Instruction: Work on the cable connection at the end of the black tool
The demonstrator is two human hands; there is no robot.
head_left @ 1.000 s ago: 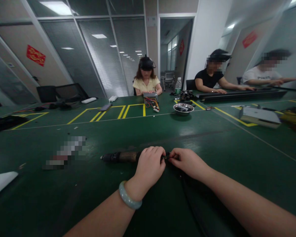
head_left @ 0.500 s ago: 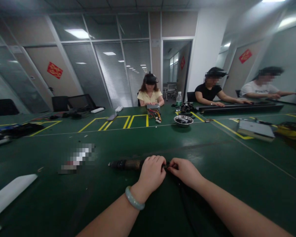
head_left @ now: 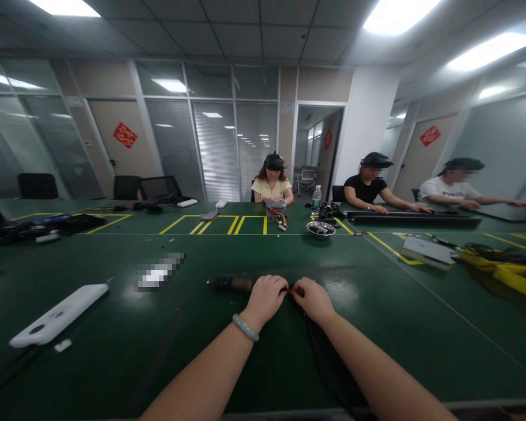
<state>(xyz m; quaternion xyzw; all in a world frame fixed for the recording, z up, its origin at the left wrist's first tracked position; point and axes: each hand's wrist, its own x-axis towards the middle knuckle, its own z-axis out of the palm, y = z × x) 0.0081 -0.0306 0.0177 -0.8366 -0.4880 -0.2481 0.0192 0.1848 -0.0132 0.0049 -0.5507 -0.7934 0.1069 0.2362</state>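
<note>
1. The left hand (head_left: 267,294) is curled over a dark cylindrical tool (head_left: 229,283), fingers wrapped round its right part.
2. The tool lies flat on the green table (head_left: 390,304), near the person's edge and just ahead of both hands, with its free end pointing left.
3. The right hand (head_left: 312,296) touches the left one, its fingertips pinched on the tool's right end; the exact spot is hidden.
4. A black cable (head_left: 326,356) runs from under the hands back toward the person.
5. A pale green bracelet (head_left: 245,327) sits on the left wrist.
6. A white device (head_left: 59,314) lies well to the left.
7. A steel bowl (head_left: 321,229) and a water bottle (head_left: 317,199) stand far across the table, where three other people sit.
</note>
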